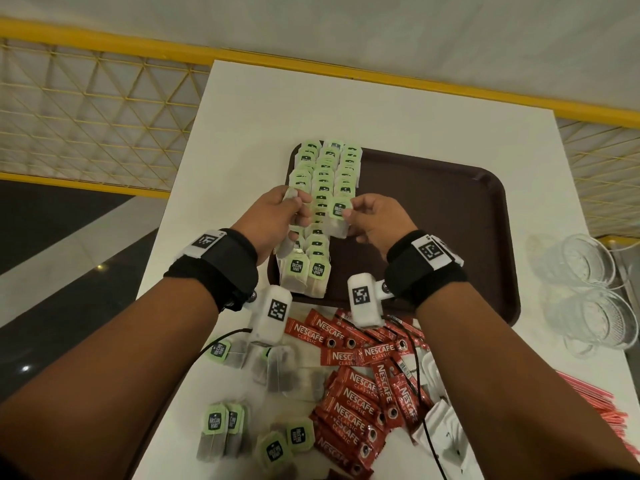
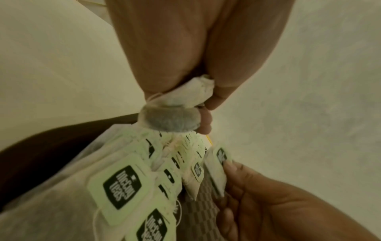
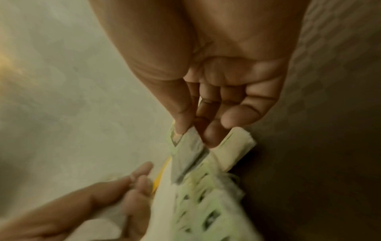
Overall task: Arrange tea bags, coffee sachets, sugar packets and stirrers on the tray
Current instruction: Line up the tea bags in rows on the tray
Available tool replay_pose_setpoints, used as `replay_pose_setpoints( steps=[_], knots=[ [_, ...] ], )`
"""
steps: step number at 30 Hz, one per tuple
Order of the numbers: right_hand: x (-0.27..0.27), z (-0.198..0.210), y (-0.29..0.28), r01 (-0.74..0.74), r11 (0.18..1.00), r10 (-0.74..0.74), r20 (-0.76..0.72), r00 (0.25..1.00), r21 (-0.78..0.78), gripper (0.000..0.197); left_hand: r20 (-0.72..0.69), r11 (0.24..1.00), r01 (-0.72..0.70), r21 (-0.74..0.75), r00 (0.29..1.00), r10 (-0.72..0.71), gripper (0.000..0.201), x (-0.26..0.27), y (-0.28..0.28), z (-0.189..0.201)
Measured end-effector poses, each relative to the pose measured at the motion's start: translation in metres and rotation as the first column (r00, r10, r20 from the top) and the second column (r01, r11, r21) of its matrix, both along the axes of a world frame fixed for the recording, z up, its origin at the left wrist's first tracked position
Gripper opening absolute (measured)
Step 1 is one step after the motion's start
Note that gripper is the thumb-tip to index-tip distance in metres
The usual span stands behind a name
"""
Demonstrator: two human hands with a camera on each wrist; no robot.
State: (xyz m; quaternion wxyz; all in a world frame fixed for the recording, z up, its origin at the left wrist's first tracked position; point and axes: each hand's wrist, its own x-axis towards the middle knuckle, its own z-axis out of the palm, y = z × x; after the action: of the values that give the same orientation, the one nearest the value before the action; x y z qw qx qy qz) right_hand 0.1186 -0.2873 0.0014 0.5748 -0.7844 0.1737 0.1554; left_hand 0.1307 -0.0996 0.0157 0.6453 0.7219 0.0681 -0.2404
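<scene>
**A:** Where were your hands at that point?

**B:** Both over the left part of the brown tray (image 1: 450, 216), a bit apart. My left hand (image 1: 273, 220) had its fingers curled round a bunch of tea bags (image 2: 175, 114); wrist cam showed the pouches squeezed in the fist w/ a dark bulge sticking out. My right hand (image 1: 377, 223) was pinching one tea bag (image 1: 337, 216) betw. thumb and fingertips, green tag facing up, held just above the rows.

**A:** And the rows?

**B:** Approx. three columns of green-tagged tea bags (image 1: 323, 174) overlapping like shingles, running from the tray's far left corner to its near edge. Rest of the tray was bare brown.

**A:** What about the other stuff?

**B:** On the white table (image 1: 381, 112), near side of the tray: loose tea bags (image 1: 221, 427) under my left forearm, a heap of red coffee sachets (image 1: 353, 403) in the middle, white sugar packets (image 1: 440, 434) partly under my right arm, pink stirrers (image 1: 595, 400) at the right edge. Two glass cups (image 1: 588, 289) stood right of the tray.
</scene>
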Motion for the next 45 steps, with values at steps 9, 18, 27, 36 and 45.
replay_pose_setpoints(
  steps=[9,18,27,36,45],
  knots=[
    [0.001,-0.028,-0.016,0.008,0.97,-0.016,-0.03,0.999,-0.243,0.017,-0.035,0.995,-0.072,-0.062,0.997,0.069,0.025,0.0,0.007,0.001],
    [0.01,-0.037,-0.006,0.072,0.943,-0.08,-0.011,0.997,-0.324,0.022,-0.061,0.99,-0.104,-0.098,0.993,0.098,0.024,-0.003,0.01,-0.003],
    [-0.012,0.013,0.025,-0.207,0.917,0.273,0.155,0.949,-0.342,0.023,-0.046,0.986,-0.148,-0.076,0.988,0.145,0.027,-0.005,0.005,-0.004],
    [-0.029,0.008,0.066,-0.282,0.88,0.388,0.236,0.891,-0.383,0.016,-0.094,0.969,-0.241,-0.051,0.967,0.235,0.028,-0.003,-0.004,0.003],
    [-0.028,-0.002,0.019,-0.023,0.997,0.035,0.174,0.984,-0.074,0.014,-0.046,0.986,-0.168,-0.01,0.985,0.168,0.022,-0.006,0.001,-0.002]
  ],
)
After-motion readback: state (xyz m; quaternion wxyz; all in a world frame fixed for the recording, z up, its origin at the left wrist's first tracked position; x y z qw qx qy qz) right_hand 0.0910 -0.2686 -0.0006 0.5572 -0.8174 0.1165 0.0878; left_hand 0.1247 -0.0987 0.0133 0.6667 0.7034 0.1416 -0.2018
